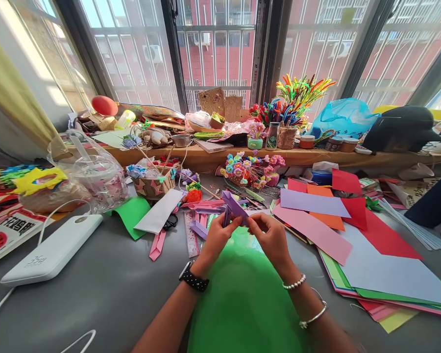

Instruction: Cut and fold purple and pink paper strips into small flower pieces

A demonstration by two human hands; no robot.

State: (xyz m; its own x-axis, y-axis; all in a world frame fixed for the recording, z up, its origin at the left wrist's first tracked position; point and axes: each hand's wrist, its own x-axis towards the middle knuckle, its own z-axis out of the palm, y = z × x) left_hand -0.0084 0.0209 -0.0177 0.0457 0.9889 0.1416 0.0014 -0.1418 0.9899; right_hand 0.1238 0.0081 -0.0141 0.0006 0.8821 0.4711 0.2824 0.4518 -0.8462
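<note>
Pinching a folded purple paper piece (pixel 233 205) from both sides, the left hand (pixel 217 238) and the right hand (pixel 270 239) meet above the middle of the desk. The left fingertips close on the lower left part of the fold; the right fingertips close on its right edge near the centre. The paper is held clear of the surface, its pointed flap angled up and to the left.

Directly below the hands lies a green sheet (pixel 242 289) on the grey table (pixel 106 289). The left wrist carries a black dotted watch band (pixel 193 280); the right wrist carries a bead bracelet (pixel 294 283) and a metal bangle (pixel 313 316).

Just left of the hands lie a ruler (pixel 190 234), pink paper strips (pixel 157 245) and a white paper strip (pixel 159 211). To the right sits a stack of coloured paper sheets (pixel 353 230). Beyond the hands stands a basket of small paper flowers (pixel 250 169). At far left rests a white power bank (pixel 53 250) with its cable. The window ledge (pixel 206 157) behind holds mixed craft items.
</note>
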